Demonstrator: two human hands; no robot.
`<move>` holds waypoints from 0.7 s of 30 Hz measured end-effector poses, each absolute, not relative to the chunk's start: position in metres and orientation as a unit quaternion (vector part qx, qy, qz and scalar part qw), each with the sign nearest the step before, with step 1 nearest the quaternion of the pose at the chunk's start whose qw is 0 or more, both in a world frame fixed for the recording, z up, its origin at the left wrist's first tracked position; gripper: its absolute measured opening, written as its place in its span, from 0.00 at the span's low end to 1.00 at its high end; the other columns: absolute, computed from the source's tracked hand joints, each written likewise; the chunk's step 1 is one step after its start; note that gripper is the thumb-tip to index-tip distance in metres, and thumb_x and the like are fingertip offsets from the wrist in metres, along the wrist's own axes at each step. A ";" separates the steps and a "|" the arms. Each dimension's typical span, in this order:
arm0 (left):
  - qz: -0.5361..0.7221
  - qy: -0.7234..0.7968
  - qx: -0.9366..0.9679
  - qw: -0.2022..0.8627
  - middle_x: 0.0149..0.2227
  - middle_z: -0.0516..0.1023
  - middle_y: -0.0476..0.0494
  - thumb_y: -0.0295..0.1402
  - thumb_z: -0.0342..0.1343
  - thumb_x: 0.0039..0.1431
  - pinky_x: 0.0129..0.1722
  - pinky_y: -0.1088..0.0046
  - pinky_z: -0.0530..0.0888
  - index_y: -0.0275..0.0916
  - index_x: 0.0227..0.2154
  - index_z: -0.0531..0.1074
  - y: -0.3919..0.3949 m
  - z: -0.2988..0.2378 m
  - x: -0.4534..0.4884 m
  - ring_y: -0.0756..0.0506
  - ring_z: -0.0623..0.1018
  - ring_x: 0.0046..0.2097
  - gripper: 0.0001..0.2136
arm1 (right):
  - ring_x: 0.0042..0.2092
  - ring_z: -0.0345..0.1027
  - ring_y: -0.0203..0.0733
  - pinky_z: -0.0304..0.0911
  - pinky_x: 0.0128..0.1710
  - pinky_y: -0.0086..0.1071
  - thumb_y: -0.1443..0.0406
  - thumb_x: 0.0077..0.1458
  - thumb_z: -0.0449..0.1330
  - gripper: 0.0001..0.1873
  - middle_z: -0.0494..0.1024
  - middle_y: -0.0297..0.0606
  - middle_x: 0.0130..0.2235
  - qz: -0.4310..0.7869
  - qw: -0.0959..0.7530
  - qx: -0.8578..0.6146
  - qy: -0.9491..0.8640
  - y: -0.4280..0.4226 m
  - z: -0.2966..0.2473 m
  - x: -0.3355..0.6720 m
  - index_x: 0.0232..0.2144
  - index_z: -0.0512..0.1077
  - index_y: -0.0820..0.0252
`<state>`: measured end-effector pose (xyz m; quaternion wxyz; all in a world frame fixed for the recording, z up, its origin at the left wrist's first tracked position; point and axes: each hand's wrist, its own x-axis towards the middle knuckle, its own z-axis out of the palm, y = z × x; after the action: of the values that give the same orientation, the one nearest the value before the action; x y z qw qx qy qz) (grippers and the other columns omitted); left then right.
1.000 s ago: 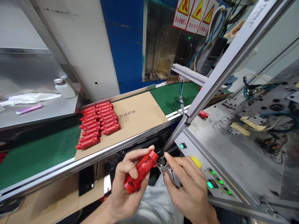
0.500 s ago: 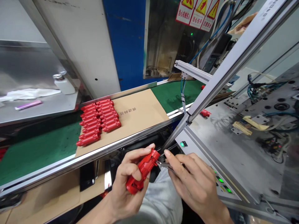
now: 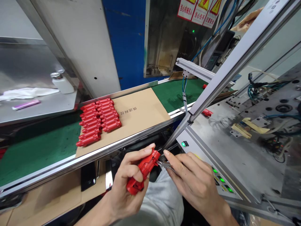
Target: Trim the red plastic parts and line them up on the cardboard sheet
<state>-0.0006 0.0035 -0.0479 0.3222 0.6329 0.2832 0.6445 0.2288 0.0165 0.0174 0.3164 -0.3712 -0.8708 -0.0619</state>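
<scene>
A red part (image 3: 146, 166) tilts above the lap (image 3: 162, 196), gripped in the left hand (image 3: 128, 180); the right hand (image 3: 194, 177) pinches a metal tool (image 3: 166, 164), seemingly nippers, at the part's upper end. Beyond, red pieces (image 3: 92, 121) lie in two columns on cardboard (image 3: 145, 106).

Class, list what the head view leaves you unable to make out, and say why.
Handle of the metal tool: head view, hidden by the right hand.
Underside of the held red part: head view, covered by the left hand.
Tops of the warning signs: head view, cut off by the upper edge.
</scene>
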 end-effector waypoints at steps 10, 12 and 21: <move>0.645 0.278 0.627 0.336 0.63 0.76 0.42 0.06 0.55 0.60 0.68 0.49 0.78 0.43 0.40 0.69 0.004 -0.046 -0.003 0.31 0.76 0.71 0.21 | 0.38 0.74 0.41 0.69 0.42 0.39 0.72 0.68 0.67 0.26 0.82 0.37 0.40 -0.007 0.324 -0.375 -0.868 0.021 0.016 0.226 0.65 0.73 0.61; 0.643 0.275 0.635 0.329 0.63 0.76 0.42 0.06 0.55 0.60 0.69 0.50 0.78 0.43 0.41 0.69 0.005 -0.045 -0.004 0.31 0.75 0.71 0.21 | 0.38 0.74 0.41 0.69 0.42 0.39 0.73 0.67 0.67 0.26 0.82 0.37 0.40 -0.014 0.322 -0.378 -0.868 0.021 0.015 0.226 0.66 0.73 0.62; 0.647 0.280 0.633 0.321 0.62 0.75 0.38 0.07 0.55 0.61 0.67 0.49 0.79 0.42 0.42 0.68 0.008 -0.046 -0.004 0.31 0.76 0.70 0.21 | 0.34 0.73 0.37 0.68 0.37 0.34 0.71 0.66 0.69 0.24 0.82 0.35 0.36 0.004 0.370 -0.368 -0.853 0.022 0.007 0.216 0.62 0.75 0.63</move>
<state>-0.0042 0.0081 -0.0460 0.3214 0.6326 0.2795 0.6468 0.2158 0.0223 0.0072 0.3701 -0.3684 -0.8528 0.0043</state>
